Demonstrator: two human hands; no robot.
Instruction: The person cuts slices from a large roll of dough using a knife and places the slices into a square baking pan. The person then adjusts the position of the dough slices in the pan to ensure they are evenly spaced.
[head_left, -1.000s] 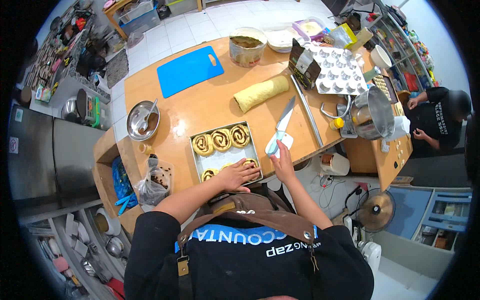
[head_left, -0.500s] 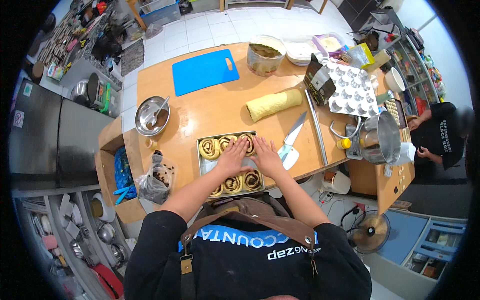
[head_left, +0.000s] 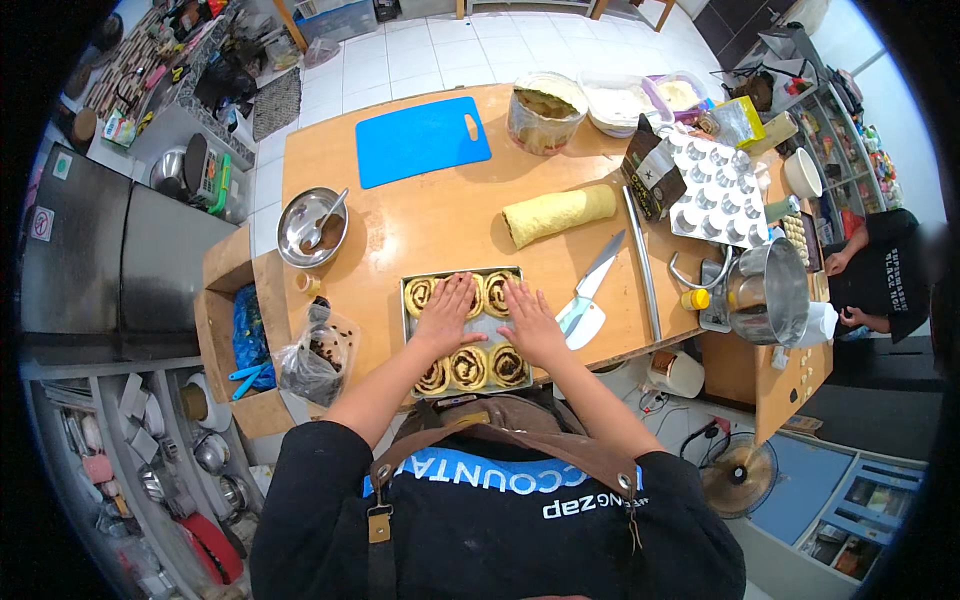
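Note:
A rectangular metal baking pan (head_left: 407,325) sits at the table's near edge with spiral dough rolls in two rows, dark filling showing in their swirls. My left hand (head_left: 445,320) lies flat on the far row, fingers stretched over the middle roll and partly hiding it. My right hand (head_left: 534,326) is spread at the pan's right side, fingertips beside the far right roll (head_left: 497,294); whether they touch it I cannot tell. Along the near row, three rolls such as the middle one (head_left: 468,368) lie uncovered. Neither hand grips anything.
A filled dough log (head_left: 560,214), a knife (head_left: 603,262), a white scraper (head_left: 583,325) and a metal rod (head_left: 643,262) lie to the right. Further off are a blue cutting board (head_left: 420,145), a steel bowl with spoon (head_left: 290,238) and a muffin tin (head_left: 715,190). Someone in black (head_left: 885,270) stands far right.
My left hand has shifted left, from between the middle and right rolls onto the middle one. The hands are now further apart, and the right fingers are more spread.

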